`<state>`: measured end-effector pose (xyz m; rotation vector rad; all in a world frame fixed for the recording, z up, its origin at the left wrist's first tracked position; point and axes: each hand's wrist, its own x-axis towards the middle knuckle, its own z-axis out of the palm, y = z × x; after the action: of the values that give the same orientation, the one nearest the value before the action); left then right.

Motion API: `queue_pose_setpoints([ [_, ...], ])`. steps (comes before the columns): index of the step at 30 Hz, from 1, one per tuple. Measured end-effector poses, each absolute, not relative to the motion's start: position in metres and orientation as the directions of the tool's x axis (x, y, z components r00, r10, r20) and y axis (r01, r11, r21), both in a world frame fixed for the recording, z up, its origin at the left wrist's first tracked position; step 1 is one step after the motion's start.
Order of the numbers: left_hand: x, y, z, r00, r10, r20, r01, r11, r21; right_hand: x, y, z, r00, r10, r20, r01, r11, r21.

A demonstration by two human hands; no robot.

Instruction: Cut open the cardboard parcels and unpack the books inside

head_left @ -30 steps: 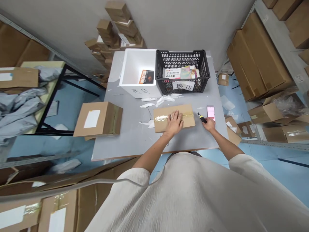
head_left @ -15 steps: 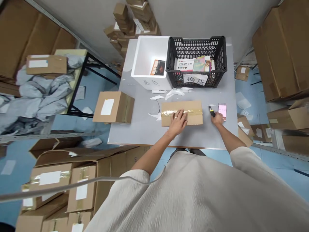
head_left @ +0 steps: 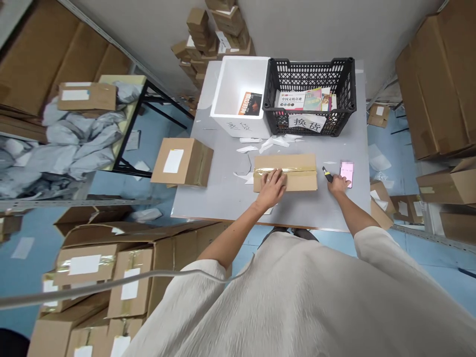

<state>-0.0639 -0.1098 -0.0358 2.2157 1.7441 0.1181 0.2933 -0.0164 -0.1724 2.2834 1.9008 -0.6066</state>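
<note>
A taped cardboard box lies on the grey table in front of me. My left hand rests on its left part, fingers spread over the tape strip. To the right of the box, my right hand is closed around a black and yellow utility knife, whose tip points away from me and to the left. Right beside this hand lies a phone with a pink lit screen, and the fingers partly overlap its edge. The knife's blade is too small to make out.
Behind the box are torn white paper scraps, a white foam bin and a black plastic crate holding books. A labelled carton stands at the table's left edge. More cartons crowd the lower left.
The view has shifted, moving the table slightly rightward in the picture. My left hand has slid a little left along the box. The right hand still grips the knife beside the phone.
</note>
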Motion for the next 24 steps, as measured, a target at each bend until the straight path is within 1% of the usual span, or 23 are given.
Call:
queue_pose_setpoints([
  [3, -0.077, -0.111, -0.038, 0.218, 0.971, -0.102, 0.922, -0.171, 0.347, 0.290, -0.017, -0.167, 0.132, 0.932, -0.339, 0.956, -0.209, -0.203],
  [5, -0.087, -0.111, -0.040, 0.169, 0.983, -0.071, 0.909, -0.128, 0.396, 0.286, -0.015, -0.158, 0.135, 0.943, -0.303, 0.937, -0.221, -0.270],
  [7, -0.097, -0.110, -0.043, 0.091, 0.995, -0.037, 0.893, -0.065, 0.445, 0.282, -0.011, -0.146, 0.118, 0.955, -0.271, 0.897, -0.219, -0.383],
  [9, -0.109, -0.108, -0.047, -0.010, 1.000, -0.022, 0.864, 0.019, 0.503, 0.277, -0.008, -0.132, 0.080, 0.967, -0.240, 0.814, -0.202, -0.545],
  [11, -0.120, -0.107, -0.054, -0.172, 0.985, -0.026, 0.805, 0.156, 0.573, 0.270, -0.008, -0.117, 0.037, 0.978, -0.206, 0.680, -0.175, -0.712],
  [13, -0.130, -0.104, -0.062, -0.338, 0.939, -0.059, 0.714, 0.297, 0.634, 0.261, -0.011, -0.103, -0.002, 0.986, -0.165, 0.565, -0.135, -0.814],
  [15, -0.137, -0.102, -0.070, -0.402, 0.908, -0.120, 0.618, 0.365, 0.696, 0.250, -0.017, -0.090, -0.023, 0.989, -0.149, 0.499, -0.118, -0.859],
  [18, -0.144, -0.097, -0.079, -0.343, 0.923, -0.173, 0.527, 0.342, 0.778, 0.234, -0.026, -0.075, -0.034, 0.987, -0.155, 0.482, -0.120, -0.868],
  [21, -0.149, -0.091, -0.087, -0.302, 0.943, -0.142, 0.490, 0.282, 0.825, 0.221, -0.036, -0.065, -0.016, 0.983, -0.182, 0.465, -0.154, -0.872],
  [24, -0.157, -0.085, -0.093, -0.335, 0.935, -0.116, 0.452, 0.267, 0.851, 0.212, -0.046, -0.062, -0.024, 0.976, -0.215, 0.425, -0.184, -0.886],
])
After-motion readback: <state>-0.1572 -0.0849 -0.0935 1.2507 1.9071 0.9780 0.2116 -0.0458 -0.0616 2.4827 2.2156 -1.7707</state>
